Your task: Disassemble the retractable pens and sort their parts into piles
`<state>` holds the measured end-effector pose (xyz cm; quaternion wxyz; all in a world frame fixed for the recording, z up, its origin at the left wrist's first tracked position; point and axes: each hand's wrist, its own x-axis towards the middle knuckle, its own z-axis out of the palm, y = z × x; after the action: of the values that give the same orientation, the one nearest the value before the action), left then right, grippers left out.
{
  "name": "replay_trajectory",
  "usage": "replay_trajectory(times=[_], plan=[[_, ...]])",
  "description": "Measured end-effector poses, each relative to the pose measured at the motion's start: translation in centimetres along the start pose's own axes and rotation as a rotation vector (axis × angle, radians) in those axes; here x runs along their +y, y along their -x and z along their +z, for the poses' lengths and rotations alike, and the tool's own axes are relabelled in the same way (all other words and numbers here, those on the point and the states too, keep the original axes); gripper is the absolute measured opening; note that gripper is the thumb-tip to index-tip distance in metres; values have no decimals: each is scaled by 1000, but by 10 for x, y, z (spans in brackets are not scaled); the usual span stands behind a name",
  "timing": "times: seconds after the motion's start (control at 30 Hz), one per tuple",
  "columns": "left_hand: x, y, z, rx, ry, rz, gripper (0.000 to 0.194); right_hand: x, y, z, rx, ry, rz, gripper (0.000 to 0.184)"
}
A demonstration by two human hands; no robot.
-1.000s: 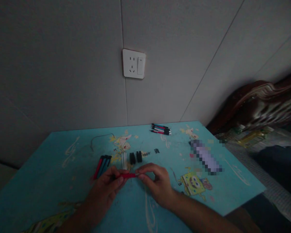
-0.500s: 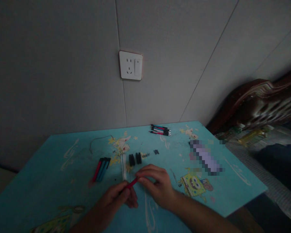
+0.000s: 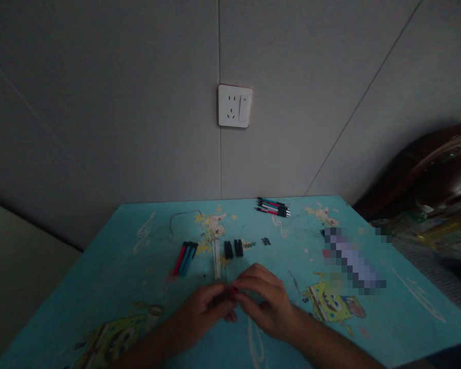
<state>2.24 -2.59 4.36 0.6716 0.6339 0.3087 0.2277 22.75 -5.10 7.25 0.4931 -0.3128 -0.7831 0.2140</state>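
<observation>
Over the near middle of the table, my left hand (image 3: 205, 310) is closed around a red pen barrel (image 3: 234, 290), of which only a short piece shows. My right hand (image 3: 267, 297) pinches the far end of that barrel between thumb and fingers. Whether a smaller part sits in the pinch is hidden. Just beyond the hands lie thin white refills (image 3: 216, 259) and two groups of black pen parts (image 3: 233, 249). Red and blue pen barrels (image 3: 185, 259) with black tops rest side by side to the left.
Several assembled pens (image 3: 273, 207) lie by the wall. Small springs (image 3: 249, 245) and little black pieces (image 3: 266, 241) are near the table's middle. A blurred-out purple object (image 3: 351, 256) lies at right on the blue cartoon-printed table cover (image 3: 138, 277). A wall socket (image 3: 235, 106) is above.
The view has swung left, so everything appears farther right. My hands have drawn closer together, and less of the red barrel shows between them.
</observation>
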Motion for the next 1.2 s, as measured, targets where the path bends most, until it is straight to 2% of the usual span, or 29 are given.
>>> replay_trajectory(times=[0.27, 0.43, 0.53, 0.67, 0.7, 0.8, 0.87, 1.07, 1.2], plan=[[-5, -3, -2, -4, 73, -20, 23, -3, 0, -16, -17, 73, -59, 56], [-3, -3, -2, 11, 91, 2, 29, -2, -1, -22, 9, 35, -51, 47], [-5, -5, -2, 2, 175, 17, 40, -1, 0, -23, 29, 5, 7, 41], [-12, -8, -3, 47, 332, 42, 48, 1, 3, -21, 21, 3, 0, 34], [-13, -9, -3, 62, 381, 41, 48, 3, 4, -19, 2, 20, -23, 34], [-12, -11, -3, 108, 526, 25, 45, 9, 7, -15, -178, 97, -191, 37], [-11, -11, -3, 143, 607, 20, 38, 13, 10, -12, -253, 153, -275, 39], [-4, -10, -2, 285, 789, -33, 31, 16, 17, -6, -162, 234, -291, 42], [-3, -7, 1, 293, 831, -48, 28, 11, 14, -1, -149, 316, -262, 38]])
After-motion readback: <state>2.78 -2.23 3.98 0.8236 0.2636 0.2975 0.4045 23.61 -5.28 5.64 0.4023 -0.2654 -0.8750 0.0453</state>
